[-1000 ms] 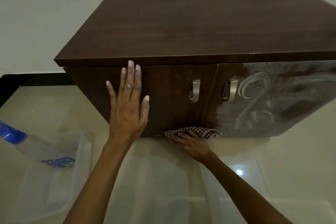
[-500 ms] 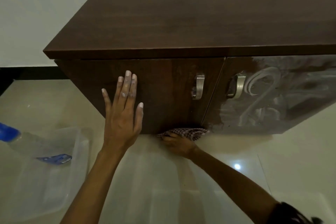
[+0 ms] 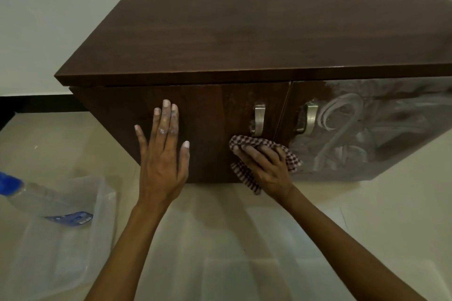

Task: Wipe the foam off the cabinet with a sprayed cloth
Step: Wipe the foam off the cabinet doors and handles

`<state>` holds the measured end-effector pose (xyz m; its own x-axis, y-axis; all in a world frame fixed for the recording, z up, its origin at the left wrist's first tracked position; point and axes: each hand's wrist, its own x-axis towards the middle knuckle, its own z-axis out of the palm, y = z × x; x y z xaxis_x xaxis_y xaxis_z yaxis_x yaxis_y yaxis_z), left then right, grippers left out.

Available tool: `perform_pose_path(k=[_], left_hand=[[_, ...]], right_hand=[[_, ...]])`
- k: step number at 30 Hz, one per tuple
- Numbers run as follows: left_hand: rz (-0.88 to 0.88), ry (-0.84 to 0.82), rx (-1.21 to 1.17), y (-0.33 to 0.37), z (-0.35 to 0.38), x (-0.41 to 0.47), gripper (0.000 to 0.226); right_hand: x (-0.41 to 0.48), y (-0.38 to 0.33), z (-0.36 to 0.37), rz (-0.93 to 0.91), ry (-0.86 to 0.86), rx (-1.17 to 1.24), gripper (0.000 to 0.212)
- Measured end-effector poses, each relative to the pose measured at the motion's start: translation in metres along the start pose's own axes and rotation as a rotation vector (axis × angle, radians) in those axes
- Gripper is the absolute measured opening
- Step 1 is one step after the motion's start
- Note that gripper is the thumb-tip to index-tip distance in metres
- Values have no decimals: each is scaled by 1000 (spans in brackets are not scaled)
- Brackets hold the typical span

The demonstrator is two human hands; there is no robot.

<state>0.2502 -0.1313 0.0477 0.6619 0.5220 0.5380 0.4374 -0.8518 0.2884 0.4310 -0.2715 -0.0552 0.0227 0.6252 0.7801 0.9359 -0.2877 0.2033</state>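
A dark brown two-door cabinet (image 3: 256, 39) stands on the floor before me. Its left door (image 3: 210, 115) looks bare of foam, while white foam smears (image 3: 347, 127) cover the right door. My left hand (image 3: 162, 154) lies flat on the left door, fingers spread, with white residue on them. My right hand (image 3: 265, 166) presses a checkered cloth (image 3: 288, 154) against the lower part of the left door, just below its metal handle (image 3: 258, 120) and close to the gap between the doors.
A clear plastic bin (image 3: 73, 227) sits on the pale tiled floor at the left, with a clear spray bottle (image 3: 31, 198) with a blue top lying across it. A second metal handle (image 3: 309, 117) is on the right door. A pale wall is behind the cabinet.
My right hand has moved the cloth up from the door's bottom edge to just under the left handle. My left hand stays flat on the left door.
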Motion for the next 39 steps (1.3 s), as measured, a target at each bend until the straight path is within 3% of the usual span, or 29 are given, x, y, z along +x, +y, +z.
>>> perform_pose_path(k=[3, 4, 6, 8, 11, 14, 18, 20, 25, 29, 32, 36, 38, 39], left_hand=[[-15, 3, -14, 3, -1, -3, 62], [-24, 5, -16, 4, 0, -4, 62], [-38, 21, -30, 7, 2, -4, 62], [-55, 46, -51, 12, 3, -4, 61], [-80, 60, -81, 19, 4, -3, 61], [-75, 53, -47, 28, 1, -3, 61], [29, 69, 80, 44, -5, 8, 63], [79, 79, 121, 54, -9, 22, 64], [155, 80, 139, 80, -14, 54, 63], [163, 94, 107, 90, -8, 55, 64], [185, 87, 101, 94, -5, 52, 65], [155, 84, 87, 99, -6, 50, 63], [148, 78, 82, 101, -6, 50, 63], [148, 71, 82, 102, -7, 51, 62]], right_hand=[[-30, -1, 5, -298, -261, -26, 43], [-42, 2, 6, -313, -277, -43, 49], [-45, 6, -4, -82, -155, -6, 59], [-18, 7, -20, 216, 75, 96, 52], [28, -2, -35, 449, 310, 205, 39], [41, -14, -33, 516, 352, 216, 29], [-3, 5, -20, 285, 90, -49, 59], [-24, 17, -19, 253, 24, -92, 66], [-38, 30, -28, 667, 156, 89, 72], [8, 45, -49, 923, 520, 283, 39], [54, 60, -76, 761, 607, 199, 24], [80, 68, -99, 243, 316, 50, 27], [72, 85, -105, 124, 264, -30, 27], [64, 97, -106, 150, 282, -36, 27]])
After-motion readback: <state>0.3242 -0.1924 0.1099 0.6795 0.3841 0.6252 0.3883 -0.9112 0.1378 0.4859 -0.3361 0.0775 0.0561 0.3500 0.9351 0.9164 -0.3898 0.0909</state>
